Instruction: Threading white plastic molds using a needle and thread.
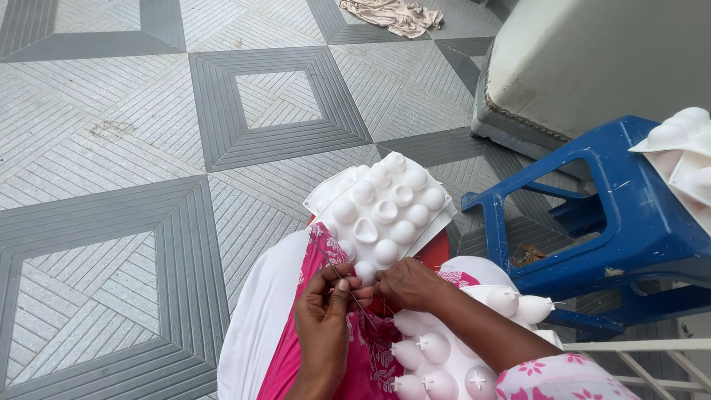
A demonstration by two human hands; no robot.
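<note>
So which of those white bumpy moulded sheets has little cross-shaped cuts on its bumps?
The white sheet nearest the camera, lying on the lap under the right forearm: its domes show small crosses. The sheet beyond the hands and the one on the blue stool show none.

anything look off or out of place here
A crumpled beige cloth lies loose on the patterned floor tiles at the top. On the white mould tray, two or three middle domes look dented inward, unlike the rounded ones around them.

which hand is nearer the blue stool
Right. The right hand is at the lap's middle, on the side toward the blue stool; the left hand is beside it, farther from the stool.
</note>
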